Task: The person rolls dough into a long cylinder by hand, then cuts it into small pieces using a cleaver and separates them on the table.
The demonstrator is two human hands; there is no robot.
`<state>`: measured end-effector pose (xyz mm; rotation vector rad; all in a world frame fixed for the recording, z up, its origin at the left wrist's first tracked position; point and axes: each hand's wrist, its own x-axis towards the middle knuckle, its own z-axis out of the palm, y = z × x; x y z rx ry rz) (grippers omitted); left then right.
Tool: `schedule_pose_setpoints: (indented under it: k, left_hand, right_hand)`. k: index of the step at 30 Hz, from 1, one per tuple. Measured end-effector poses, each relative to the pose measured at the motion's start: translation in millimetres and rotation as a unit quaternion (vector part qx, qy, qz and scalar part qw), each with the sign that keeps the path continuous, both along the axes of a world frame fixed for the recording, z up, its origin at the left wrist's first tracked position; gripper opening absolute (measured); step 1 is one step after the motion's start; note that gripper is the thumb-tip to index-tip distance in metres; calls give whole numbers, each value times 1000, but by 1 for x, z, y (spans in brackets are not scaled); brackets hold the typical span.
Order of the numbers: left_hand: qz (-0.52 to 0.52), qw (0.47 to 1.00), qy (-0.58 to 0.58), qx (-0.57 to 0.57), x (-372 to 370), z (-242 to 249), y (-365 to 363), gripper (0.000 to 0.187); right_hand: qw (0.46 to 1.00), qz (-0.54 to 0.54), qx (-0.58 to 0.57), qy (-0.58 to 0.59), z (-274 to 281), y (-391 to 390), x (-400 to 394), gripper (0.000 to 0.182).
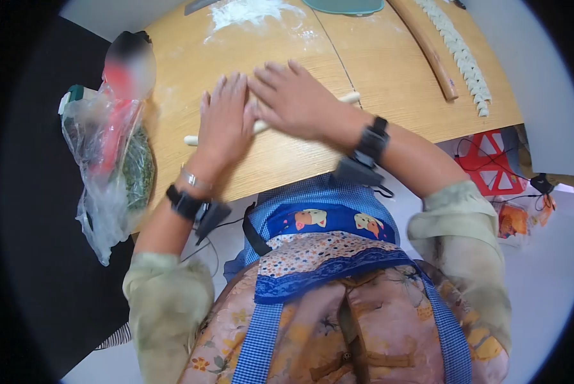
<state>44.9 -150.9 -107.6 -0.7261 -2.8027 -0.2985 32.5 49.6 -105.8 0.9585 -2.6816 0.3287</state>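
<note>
A thin white dough rope point(260, 127) lies slanted across the wooden table, and both of its ends stick out past my hands. My left hand point(225, 121) is flat on it, fingers stretched forward and close together. Over the middle of the same rope rests my right hand point(296, 101), palm down, fingers extended and its thumb side touching my left hand. Neither hand grips anything; the part of the dough under the palms is hidden. Dark devices are strapped to both wrists.
White flour point(251, 14) is spread at the table's far side, near a green flat item point(346, 5). A wooden rolling pin point(431, 56) and a row of cut dough pieces point(461, 59) lie right. Plastic bags point(98, 163) with greens crowd the left edge.
</note>
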Motion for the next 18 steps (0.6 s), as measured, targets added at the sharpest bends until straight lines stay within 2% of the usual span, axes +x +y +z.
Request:
schedule_pose_setpoints:
  k: [1,4,5,7,9,12,14,15,16,18]
  left_hand:
    - [-27,1000,-11,-4,21,1,-5,58]
    - [-80,995,-28,-58,76,21,-13,62]
    - [-85,991,-74,-65,85,27,-14,63]
    - [-89,986,-126,-71,79,23,-17,63]
    - [17,997,-78,-17,25,7,-19,62]
    - [158,984,-68,-47,-61,7,-11,57]
    - [197,975,-70,-75,-81,4,-19,55]
    - [170,982,-44,-65,-83,1,-22,54]
    - [140,988,-19,-56,-82,5,-20,53]
    - [15,1000,-2,-10,-35,6,-24,52]
  right_hand:
    - [998,66,10,-9,3,9,17,61]
    - [988,132,61,-42,12,27,67,66]
    - [985,155,60,-49,11,31,75,68]
    - [989,136,44,-39,4,23,56,66]
    - [994,99,48,-18,0,9,14,65]
    - [994,16,107,25,8,-4,-59,61]
    - [996,-9,85,35,4,-5,-78,60]
    - [996,-37,63,42,2,-5,-83,60]
    - [998,-13,65,-9,10,-2,-71,59]
    - [996,63,67,3,16,7,-37,59]
